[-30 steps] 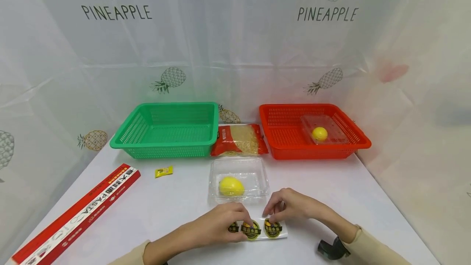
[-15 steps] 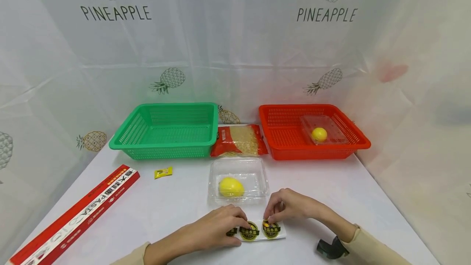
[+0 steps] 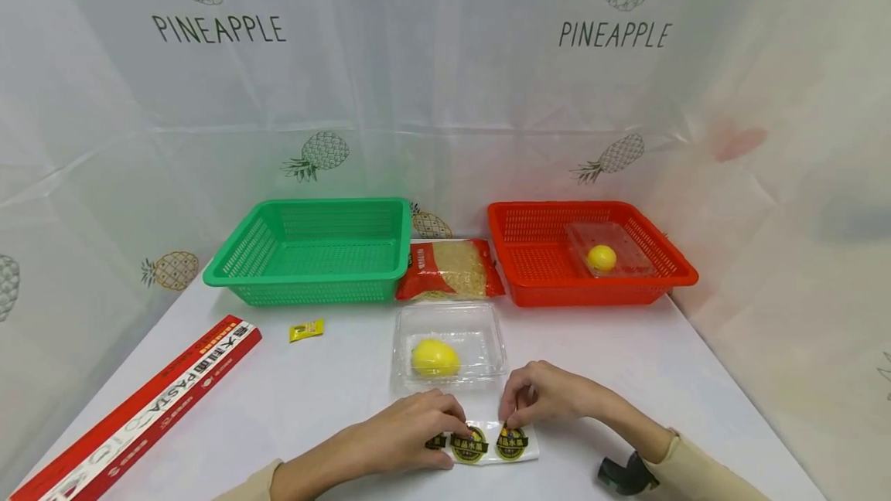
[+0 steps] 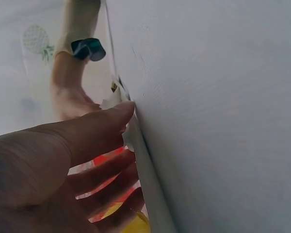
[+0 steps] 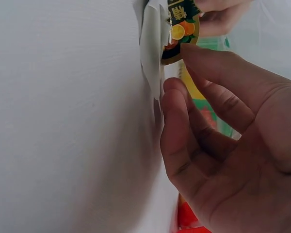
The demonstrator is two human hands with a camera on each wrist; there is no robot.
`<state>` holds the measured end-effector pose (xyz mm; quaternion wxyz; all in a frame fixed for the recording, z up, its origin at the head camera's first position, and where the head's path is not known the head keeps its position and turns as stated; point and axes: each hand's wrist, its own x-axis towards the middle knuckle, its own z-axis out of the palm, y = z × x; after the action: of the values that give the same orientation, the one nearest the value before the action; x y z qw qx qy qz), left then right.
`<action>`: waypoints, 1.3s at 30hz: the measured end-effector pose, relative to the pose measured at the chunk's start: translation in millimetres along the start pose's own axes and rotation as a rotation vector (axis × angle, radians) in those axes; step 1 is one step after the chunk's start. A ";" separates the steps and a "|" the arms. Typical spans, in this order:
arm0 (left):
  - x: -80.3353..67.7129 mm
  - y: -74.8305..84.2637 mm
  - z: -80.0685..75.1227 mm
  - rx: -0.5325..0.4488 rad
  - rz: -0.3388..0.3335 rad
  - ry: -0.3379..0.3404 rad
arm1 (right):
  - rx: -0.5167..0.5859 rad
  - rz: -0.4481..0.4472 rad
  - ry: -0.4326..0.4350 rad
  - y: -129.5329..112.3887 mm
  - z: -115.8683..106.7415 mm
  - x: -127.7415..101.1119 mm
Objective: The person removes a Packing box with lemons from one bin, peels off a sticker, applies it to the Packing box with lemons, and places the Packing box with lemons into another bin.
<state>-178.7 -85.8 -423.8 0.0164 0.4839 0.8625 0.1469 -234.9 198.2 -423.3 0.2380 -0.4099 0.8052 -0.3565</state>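
Note:
A white backing strip (image 3: 530, 451) bearing round black-and-gold stickers lies on the table. My right hand (image 3: 546, 394) pinches the top edge of the rightmost sticker (image 3: 512, 445); that edge is lifted off the backing. In the right wrist view the sticker (image 5: 183, 30), printed with fruit, stands at my thumb tip. My left hand (image 3: 400, 435) rests on the strip's left part, fingers above and thumb below, beside the middle sticker (image 3: 469, 448). It partly covers another sticker. Behind the strip is an open clear plastic box (image 3: 480, 340) with a lemon (image 3: 435, 359) inside.
At the back stand a green basket (image 3: 313, 288) and a red basket (image 3: 592, 294) holding another clear box with a lemon (image 3: 602, 258). A red pasta bag (image 3: 455, 269) lies between them. Leftward are a yellow sachet (image 3: 306, 330) and a long red pasta box (image 3: 149, 400).
The rightmost sticker's top edge has come up off the backing in my right fingers. My left hand has shifted slightly left, uncovering more of the middle sticker.

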 end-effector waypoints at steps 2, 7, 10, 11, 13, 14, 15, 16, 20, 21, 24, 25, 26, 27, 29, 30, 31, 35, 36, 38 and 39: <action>0.1 0.1 -0.4 0.002 0.005 0.002 | -0.006 -0.005 -0.001 0.1 -0.9 -0.4; 0.6 -1.9 0.2 -0.012 -0.001 -0.007 | -0.012 -0.026 -0.013 -0.7 -5.9 -1.9; 0.5 -3.0 1.2 -0.011 0.004 -0.005 | -0.003 -0.047 -0.026 -1.8 -10.2 -4.2; 0.5 -3.4 1.5 -0.006 0.010 -0.002 | 0.003 -0.054 -0.028 -2.7 -12.2 -5.4; 0.5 -3.8 1.7 0.008 0.020 0.003 | 0.027 -0.069 -0.027 -4.6 -17.2 -7.7; 0.4 -3.9 1.6 0.018 0.025 0.006 | 0.044 -0.075 -0.022 -6.0 -20.1 -8.6; 0.2 -3.7 1.4 0.028 0.029 0.006 | 0.064 -0.080 -0.018 -7.6 -22.8 -9.5; 0.0 -3.5 1.0 0.035 0.032 0.005 | 0.078 -0.081 -0.012 -9.3 -25.6 -10.2; -0.1 -3.0 -1.2 0.043 0.030 -0.006 | 0.092 -0.085 0.015 -18.7 -38.0 -8.5; -0.2 -3.0 -1.7 0.038 0.028 -0.011 | 0.084 -0.085 0.023 -21.2 -41.1 -7.1; -0.5 -3.1 -2.1 0.018 0.020 -0.014 | 0.062 -0.079 0.057 -27.4 -49.8 -0.5; -0.7 -3.4 -2.2 0.013 0.019 -0.011 | 0.061 -0.076 0.071 -28.9 -52.5 2.6; -0.9 -3.7 -2.4 0.011 0.021 -0.004 | 0.060 -0.073 0.088 -30.4 -55.2 6.0; -1.0 -3.8 -2.8 0.008 0.023 0.005 | 0.060 -0.067 0.104 -31.5 -57.5 9.7; -0.7 -4.2 -4.3 -0.005 0.025 0.027 | 0.061 -0.057 0.137 -32.9 -61.2 17.7; -0.2 -4.5 -5.7 -0.013 0.029 0.039 | 0.064 -0.051 0.147 -33.4 -62.6 22.0; 0.5 -4.8 -7.5 -0.023 0.031 0.051 | 0.067 -0.045 0.157 -34.2 -63.9 26.2; 3.0 -8.4 -18.7 -0.120 0.004 0.095 | 0.068 -0.026 0.171 -36.2 -67.0 42.0; 3.1 -10.2 -22.3 -0.157 -0.004 0.109 | 0.068 -0.024 0.171 -36.6 -67.5 45.6; 3.3 -14.2 -29.5 -0.250 -0.032 0.145 | 0.070 -0.020 0.172 -37.2 -68.3 52.1; 3.3 -16.6 -32.9 -0.288 -0.041 0.173 | 0.071 -0.019 0.172 -37.3 -68.7 55.2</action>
<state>-199.9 -99.0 -396.4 0.0143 0.4444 0.8405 0.3096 -293.4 163.2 -356.2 0.1789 -0.3767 0.8055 -0.4210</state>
